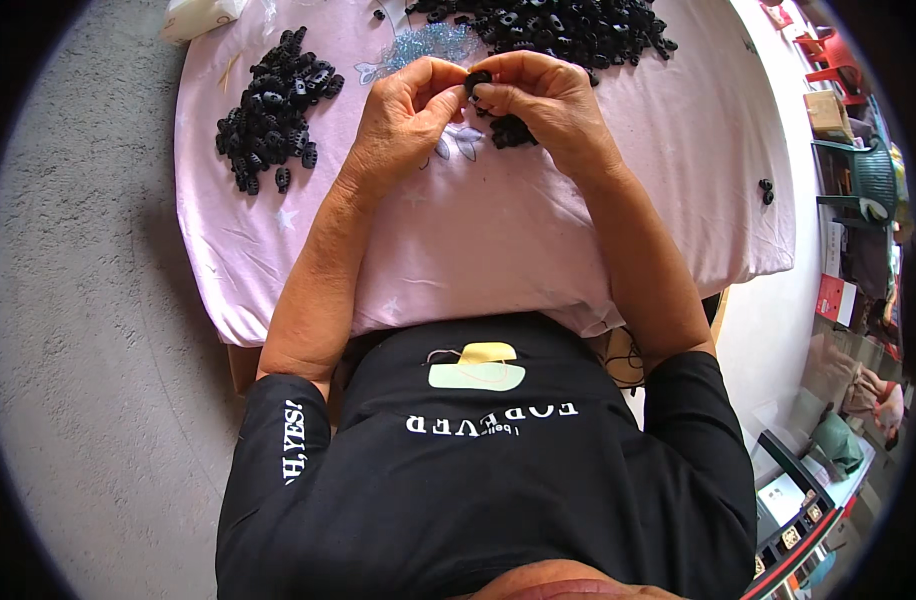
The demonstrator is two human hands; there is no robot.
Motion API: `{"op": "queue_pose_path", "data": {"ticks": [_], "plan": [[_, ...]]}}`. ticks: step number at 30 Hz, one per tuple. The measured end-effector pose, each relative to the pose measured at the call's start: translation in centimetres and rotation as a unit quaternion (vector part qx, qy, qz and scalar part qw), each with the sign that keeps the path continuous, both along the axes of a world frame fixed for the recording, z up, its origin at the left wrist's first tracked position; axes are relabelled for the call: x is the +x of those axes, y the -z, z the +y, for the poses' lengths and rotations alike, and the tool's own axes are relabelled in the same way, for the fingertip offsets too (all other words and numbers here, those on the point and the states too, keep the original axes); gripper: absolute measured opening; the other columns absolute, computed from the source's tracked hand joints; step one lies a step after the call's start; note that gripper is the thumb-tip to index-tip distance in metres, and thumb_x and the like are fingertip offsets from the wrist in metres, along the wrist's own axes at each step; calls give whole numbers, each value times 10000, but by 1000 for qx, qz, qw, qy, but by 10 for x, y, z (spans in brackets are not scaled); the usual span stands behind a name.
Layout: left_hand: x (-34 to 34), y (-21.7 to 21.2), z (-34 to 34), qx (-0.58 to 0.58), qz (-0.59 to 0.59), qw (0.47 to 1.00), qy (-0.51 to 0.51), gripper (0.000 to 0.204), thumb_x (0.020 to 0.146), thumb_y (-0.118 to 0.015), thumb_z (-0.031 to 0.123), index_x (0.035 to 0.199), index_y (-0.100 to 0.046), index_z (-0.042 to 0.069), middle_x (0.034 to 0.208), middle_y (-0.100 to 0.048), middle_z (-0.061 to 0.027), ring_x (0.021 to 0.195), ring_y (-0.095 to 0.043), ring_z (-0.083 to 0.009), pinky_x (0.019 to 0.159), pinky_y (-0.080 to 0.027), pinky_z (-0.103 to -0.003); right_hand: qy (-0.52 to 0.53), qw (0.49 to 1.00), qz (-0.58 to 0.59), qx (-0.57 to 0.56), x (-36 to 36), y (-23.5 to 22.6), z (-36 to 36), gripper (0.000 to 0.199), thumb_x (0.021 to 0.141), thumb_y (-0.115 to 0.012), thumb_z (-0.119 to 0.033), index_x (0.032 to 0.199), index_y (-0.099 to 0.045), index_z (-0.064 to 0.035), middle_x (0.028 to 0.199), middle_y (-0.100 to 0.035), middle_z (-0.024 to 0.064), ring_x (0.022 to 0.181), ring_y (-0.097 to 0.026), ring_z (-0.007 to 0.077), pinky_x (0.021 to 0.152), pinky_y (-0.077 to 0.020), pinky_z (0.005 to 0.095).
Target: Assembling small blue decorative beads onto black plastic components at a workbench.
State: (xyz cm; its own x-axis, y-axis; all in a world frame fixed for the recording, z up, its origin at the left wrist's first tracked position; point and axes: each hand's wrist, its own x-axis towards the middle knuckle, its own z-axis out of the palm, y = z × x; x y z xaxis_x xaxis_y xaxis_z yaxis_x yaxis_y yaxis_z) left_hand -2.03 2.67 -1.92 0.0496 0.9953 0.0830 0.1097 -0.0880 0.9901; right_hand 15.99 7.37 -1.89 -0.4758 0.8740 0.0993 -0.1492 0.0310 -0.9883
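Over the far half of the table, my left hand and my right hand meet fingertip to fingertip. Between them they pinch a small black plastic cord lock, partly covered by the thumbs and fingers. Beyond the hands lies a heap of shiny, pale blue, small coiled bits, too fine to make out singly. A large pile of black plastic parts spreads behind my right hand. A smaller cluster of black parts sits just below it, partly hidden. To the left lies a pile of black cord locks.
A pink patterned cloth covers the table. Two loose black pieces lie near its right edge, and thin pale sticks at the far left. A white box stands at the far-left corner. A green chair is off to the right.
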Motion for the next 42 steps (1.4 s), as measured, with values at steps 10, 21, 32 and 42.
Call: {"op": "queue_pose_path", "data": {"ticks": [10,21,32,42], "plan": [[0,1,2,9,-4,999,-42,121,941,-602,40,1033,-654,-19,908,-686,-56,813,-665,-105,770,-550,-230,38,999,-3,20,-4,0,0,153,904,-620,-5,1052,-653,5,858,-699,65,774,-689,115,702,-579,246],[2,-6,1,54,-47,995,-75,120,930,-613,17,1037,-650,-22,901,-692,-80,810,-684,-129,767,-566,-248,91,984,-110,110,-4,7,-1,207,834,-706,-40,1036,-664,-28,850,-709,78,755,-695,122,712,-574,256],[2,-2,0,85,-15,992,-90,113,918,-635,36,1020,-667,-4,873,-696,-59,803,-667,-107,765,-546,-233,41,991,-92,84,-7,4,-8,193,846,-669,12,1036,-654,-13,880,-720,96,804,-718,156,728,-590,261],[3,-3,0,88,-14,992,-87,114,924,-631,45,1019,-675,-1,893,-700,-60,817,-670,-111,761,-551,-236,26,990,-88,105,-7,0,-10,310,847,-645,38,1148,-588,-10,882,-702,96,819,-720,177,735,-593,288]]}}
